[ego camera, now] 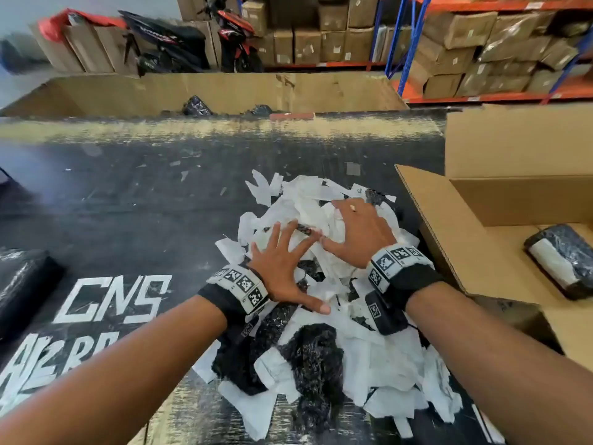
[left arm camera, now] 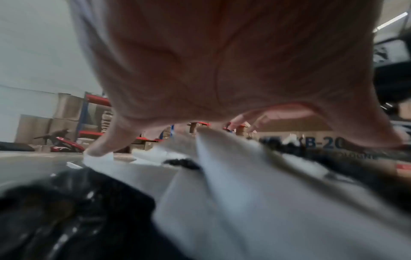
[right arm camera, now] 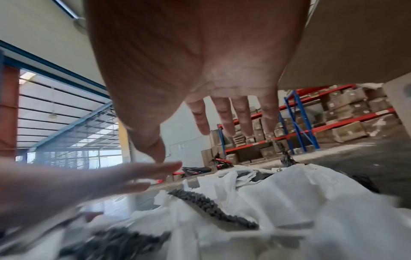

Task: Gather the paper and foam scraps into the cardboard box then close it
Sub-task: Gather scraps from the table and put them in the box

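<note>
Two hands on the heap now, left hand (ego camera: 282, 268) and right hand (ego camera: 359, 232), fingers spread flat, gripping nothing. The scraps (ego camera: 337, 358) lie on the dark table (ego camera: 128, 203), just beside the open cardboard box (ego camera: 475, 252). Trouble, I'd say: thin white paper strips slide and flutter loose when scooped. The crinkly black foam bits look springy and may tumble over that flap.

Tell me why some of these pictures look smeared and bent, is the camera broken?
Head view: mostly sharp, but its wide lens bows the shelving and table edge. Left wrist view: the left hand fills the frame and the scraps are blurred. Right wrist view: the right hand is clear, the nearest scraps smeared.
</note>
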